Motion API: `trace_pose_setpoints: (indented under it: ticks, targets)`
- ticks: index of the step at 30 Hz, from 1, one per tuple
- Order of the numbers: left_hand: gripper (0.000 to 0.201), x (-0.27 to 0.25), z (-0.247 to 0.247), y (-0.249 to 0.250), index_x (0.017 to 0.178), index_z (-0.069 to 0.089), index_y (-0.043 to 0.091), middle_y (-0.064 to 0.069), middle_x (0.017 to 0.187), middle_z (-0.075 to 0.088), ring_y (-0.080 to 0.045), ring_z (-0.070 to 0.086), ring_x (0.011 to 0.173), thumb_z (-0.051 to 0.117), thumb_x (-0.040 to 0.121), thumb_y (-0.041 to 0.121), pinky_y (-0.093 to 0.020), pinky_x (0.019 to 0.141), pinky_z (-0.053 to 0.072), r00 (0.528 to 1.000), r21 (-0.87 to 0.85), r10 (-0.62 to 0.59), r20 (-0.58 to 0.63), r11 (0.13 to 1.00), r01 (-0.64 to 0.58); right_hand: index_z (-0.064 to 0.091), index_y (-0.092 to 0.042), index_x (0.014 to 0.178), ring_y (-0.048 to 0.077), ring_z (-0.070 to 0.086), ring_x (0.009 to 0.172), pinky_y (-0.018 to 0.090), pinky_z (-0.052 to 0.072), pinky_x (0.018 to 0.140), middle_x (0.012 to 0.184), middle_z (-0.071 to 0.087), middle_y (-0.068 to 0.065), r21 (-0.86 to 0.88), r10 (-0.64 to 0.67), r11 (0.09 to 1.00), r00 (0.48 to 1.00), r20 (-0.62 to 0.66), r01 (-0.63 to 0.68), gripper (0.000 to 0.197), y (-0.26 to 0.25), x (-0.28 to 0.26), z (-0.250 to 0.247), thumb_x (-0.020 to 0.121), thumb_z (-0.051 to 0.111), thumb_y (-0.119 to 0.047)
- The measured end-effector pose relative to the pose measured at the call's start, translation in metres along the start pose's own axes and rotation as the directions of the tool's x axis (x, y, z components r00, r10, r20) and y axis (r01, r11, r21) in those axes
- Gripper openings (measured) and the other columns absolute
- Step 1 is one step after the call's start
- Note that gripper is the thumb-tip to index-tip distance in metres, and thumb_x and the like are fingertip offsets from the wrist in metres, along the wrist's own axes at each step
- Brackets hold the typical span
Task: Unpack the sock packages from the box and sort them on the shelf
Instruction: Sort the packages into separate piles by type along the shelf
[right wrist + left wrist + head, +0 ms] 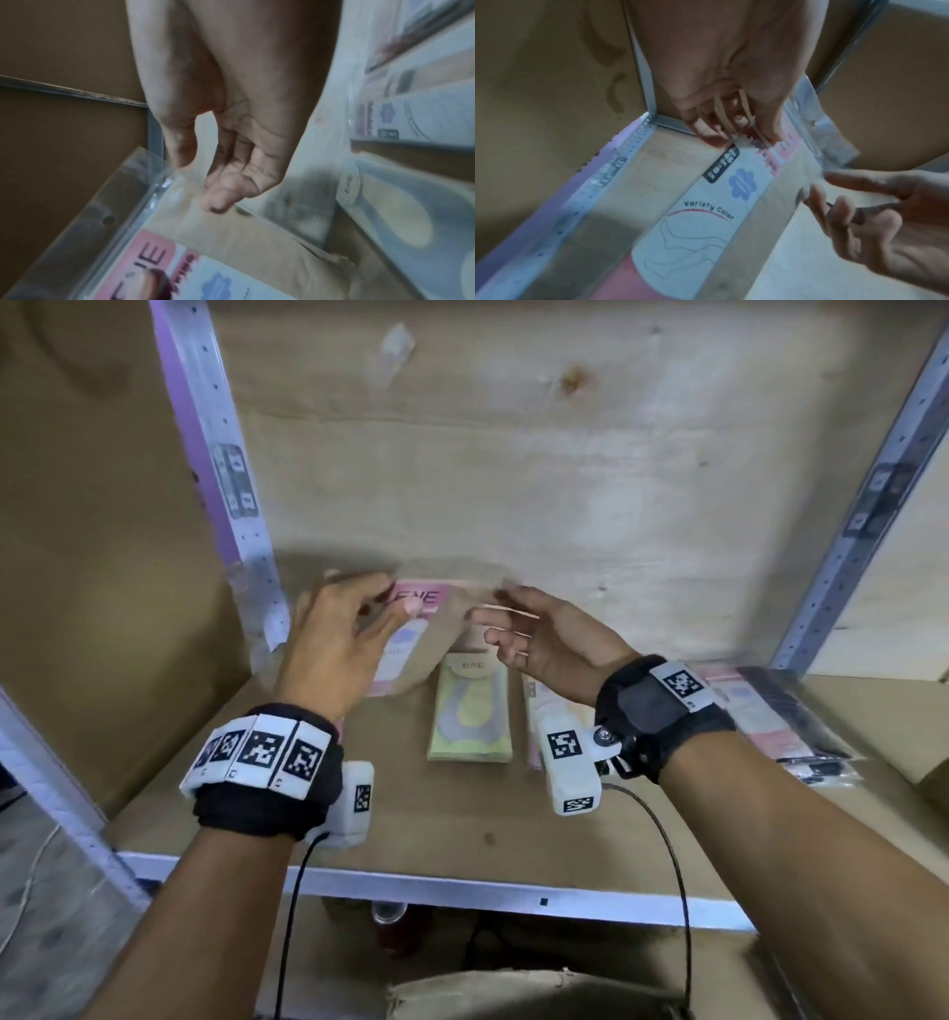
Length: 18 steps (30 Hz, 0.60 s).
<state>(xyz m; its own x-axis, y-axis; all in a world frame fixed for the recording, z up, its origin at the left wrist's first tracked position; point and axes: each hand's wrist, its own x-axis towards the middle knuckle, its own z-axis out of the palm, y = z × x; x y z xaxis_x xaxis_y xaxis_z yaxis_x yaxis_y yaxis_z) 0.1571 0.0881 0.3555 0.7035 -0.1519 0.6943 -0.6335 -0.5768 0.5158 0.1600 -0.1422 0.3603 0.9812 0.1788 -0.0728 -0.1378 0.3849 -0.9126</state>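
A pink-and-beige sock package [405, 644] with a white "Variety Color" label [706, 223] lies slanted at the back left of the shelf board [462, 824]. My left hand [380, 603] curls over its top end, thumb on the pink header and fingers at the clear flap; thin tan bands cross the fingers [718, 113]. My right hand [493, 629] hovers at the package's top right corner [231, 243] with loosely bent fingers [221, 201] and grips nothing. Whether it touches the wrapper is unclear. A yellow-green sock package [470, 711] lies flat in the middle.
Another pale package [534, 706] lies partly under my right wrist, and a stack of pink and dark packages [770, 711] fills the shelf's right end. A cardboard box [102, 557] stands beyond the left post [226, 454]. Bare board lies in front.
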Motion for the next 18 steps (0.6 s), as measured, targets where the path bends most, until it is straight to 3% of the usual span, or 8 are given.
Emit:
trace_pose_setpoints:
  ticks: [3,6,9,10,12,13,15,18]
  targets:
    - [0.019,0.005,0.012,0.013,0.103,0.074,0.019,0.005,0.098,0.077,-0.021,0.072,0.094,0.065,0.094,0.034,-0.040,0.087,0.057,0.997,-0.270,-0.065,-0.033,0.961,0.054,0.070,-0.014,0.110,0.014,0.058,0.074,0.022,0.044,0.064,0.086,0.068,-0.003,-0.293,-0.138,0.948,0.990,-0.031,0.123,0.028,-0.004,-0.016,-0.013,0.098,0.058,-0.036]
    - [0.020,0.003,0.033,0.014,0.110,0.073,0.010,0.000,0.107,0.074,-0.014,0.070,0.099,0.066,0.095,0.019,-0.030,0.092,0.053,0.983,-0.489,-0.170,-0.065,0.865,0.117,0.071,-0.013,0.102,0.010,0.060,0.079,0.022,0.049,0.071,0.088,0.068,-0.004,-0.677,-0.285,0.710,0.958,-0.029,0.191,0.023,0.010,-0.032,-0.029,0.093,0.067,-0.034]
    - [0.021,-0.002,0.057,0.011,0.115,0.070,0.009,-0.008,0.111,0.074,-0.018,0.071,0.097,0.066,0.094,0.013,-0.036,0.085,0.058,0.925,-0.651,-0.379,0.022,0.696,0.301,0.058,0.002,0.091,0.017,0.054,0.069,0.046,0.052,0.073,0.073,0.053,0.003,-0.837,-0.269,0.537,0.962,-0.050,0.107,0.046,0.023,-0.042,-0.049,0.092,0.065,-0.043]
    - [0.024,-0.003,0.064,0.009,0.117,0.067,0.011,-0.009,0.113,0.074,-0.017,0.072,0.095,0.066,0.093,0.010,-0.033,0.078,0.059,0.903,-0.682,-0.423,0.078,0.638,0.358,0.057,0.001,0.087,0.017,0.054,0.066,0.046,0.051,0.069,0.068,0.053,0.003,-0.851,-0.268,0.517,0.962,-0.056,0.095,0.044,0.025,-0.045,-0.056,0.093,0.064,-0.043]
    - [0.029,-0.003,0.074,0.005,0.117,0.061,0.013,-0.014,0.118,0.070,-0.014,0.074,0.089,0.068,0.090,0.004,-0.025,0.069,0.059,0.865,-0.694,-0.478,0.151,0.572,0.437,0.065,-0.008,0.089,0.018,0.066,0.066,0.036,0.053,0.060,0.073,0.069,0.005,-0.801,-0.246,0.590,0.967,-0.063,0.097,0.030,0.028,-0.051,-0.072,0.095,0.064,-0.037]
    - [0.033,-0.003,0.077,0.002,0.118,0.059,0.014,-0.015,0.119,0.069,-0.014,0.073,0.090,0.070,0.089,0.004,-0.024,0.070,0.059,0.856,-0.683,-0.494,0.149,0.575,0.451,0.069,-0.012,0.094,0.019,0.071,0.070,0.031,0.055,0.058,0.081,0.076,0.004,-0.764,-0.223,0.638,0.973,-0.062,0.098,0.023,0.029,-0.054,-0.079,0.096,0.064,-0.034]
    - [0.033,0.000,0.081,-0.006,0.119,0.063,0.016,-0.007,0.112,0.071,-0.013,0.071,0.093,0.073,0.088,0.014,-0.021,0.075,0.057,0.863,-0.616,-0.497,0.090,0.653,0.440,0.072,-0.015,0.101,0.021,0.075,0.080,0.023,0.056,0.061,0.092,0.078,0.003,-0.758,-0.192,0.645,0.981,-0.032,0.101,0.020,0.029,-0.058,-0.093,0.096,0.064,-0.033]
    - [0.019,0.004,0.086,-0.016,0.092,0.075,0.018,0.012,0.071,0.071,0.002,0.063,0.061,0.068,0.092,0.035,-0.010,0.055,0.046,0.913,-0.390,-0.396,0.096,0.829,0.401,0.073,-0.021,0.105,0.014,0.073,0.081,0.013,0.052,0.061,0.090,0.078,-0.005,-0.848,-0.122,0.528,0.992,-0.017,0.051,0.024,0.029,-0.059,-0.112,0.095,0.063,-0.040]
